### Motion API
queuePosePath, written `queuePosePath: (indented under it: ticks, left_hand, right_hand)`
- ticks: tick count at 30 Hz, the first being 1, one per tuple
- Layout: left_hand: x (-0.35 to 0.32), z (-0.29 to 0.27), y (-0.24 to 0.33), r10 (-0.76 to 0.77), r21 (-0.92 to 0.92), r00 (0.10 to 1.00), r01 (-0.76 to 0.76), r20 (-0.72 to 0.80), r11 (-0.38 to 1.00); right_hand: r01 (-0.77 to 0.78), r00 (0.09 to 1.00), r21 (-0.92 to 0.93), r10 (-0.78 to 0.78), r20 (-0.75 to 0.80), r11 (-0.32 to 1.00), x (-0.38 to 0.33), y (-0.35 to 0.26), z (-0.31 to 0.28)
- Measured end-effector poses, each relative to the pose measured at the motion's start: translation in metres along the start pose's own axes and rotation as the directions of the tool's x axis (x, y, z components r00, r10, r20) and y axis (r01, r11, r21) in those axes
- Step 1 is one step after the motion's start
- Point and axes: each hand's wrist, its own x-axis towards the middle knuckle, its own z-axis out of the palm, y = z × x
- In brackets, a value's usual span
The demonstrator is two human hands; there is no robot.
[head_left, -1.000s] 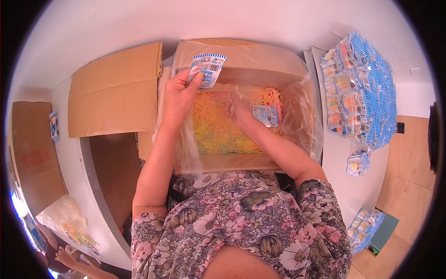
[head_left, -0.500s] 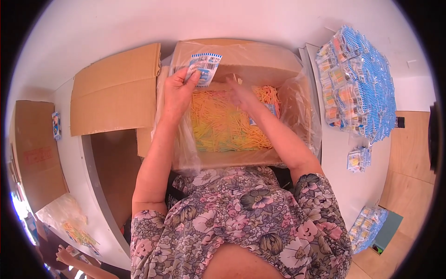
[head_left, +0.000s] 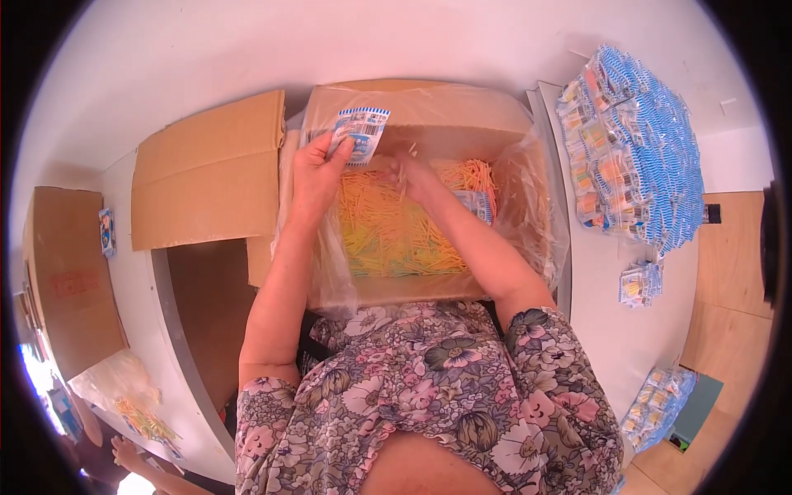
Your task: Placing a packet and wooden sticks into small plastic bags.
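Observation:
Over the far left part of an open cardboard box, my left hand is closed on a small flat packet with blue-and-white striped edges. My right hand reaches into the box, just right of and below the packet. Its fingers are bent round a few thin pale sticks; they are partly hidden and somewhat blurred. Many loose thin sticks in yellow, orange and green fill the box. Another packet lies on them beside my right forearm.
Clear plastic lining hangs over the box walls. A big stack of filled packets stands at right, with a small packet pile nearer. At left are a cardboard flap and a brown carton. A co-worker's hand shows lower left.
My right hand has moved left, closer to the packet, with sticks in its fingers. My left hand still grips the packet. The whole view has shifted slightly.

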Motion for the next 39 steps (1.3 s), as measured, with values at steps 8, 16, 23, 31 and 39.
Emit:
queuePosePath:
  ticks: [8, 16, 23, 31, 39]
  left_hand:
    - [-0.003, 0.000, 0.005, -0.011, -0.044, 1.000, 0.012, 0.023, 0.999]
    - [-0.037, 0.048, 0.035, -0.314, 0.217, 0.679, 0.226, 0.664, 0.950]
    - [-0.053, 0.091, 0.012, -0.146, 0.083, 0.720, 0.123, 0.678, 0.989]
    - [-0.067, 0.111, 0.008, -0.239, -0.087, 0.730, 0.379, 0.640, 0.921]
    - [-0.072, 0.110, 0.001, -0.209, -0.072, 0.660, 0.371, 0.722, 0.926]
  right_hand:
    - [-0.003, 0.970, 0.165, -0.037, 0.240, 0.986, -0.090, -0.051, -0.008]
    - [0.144, 0.796, 0.491, -0.396, 0.458, 0.859, -0.149, -0.071, -0.029]
    - [0.358, 0.890, 0.304, -0.421, 0.176, 0.883, -0.181, -0.053, -0.029]
    - [0.358, 0.889, 0.428, -0.443, 0.115, 0.830, -0.184, -0.052, -0.057]
    - [0.592, 0.794, -0.225, -0.511, 0.329, 0.774, -0.179, -0.036, -0.069]
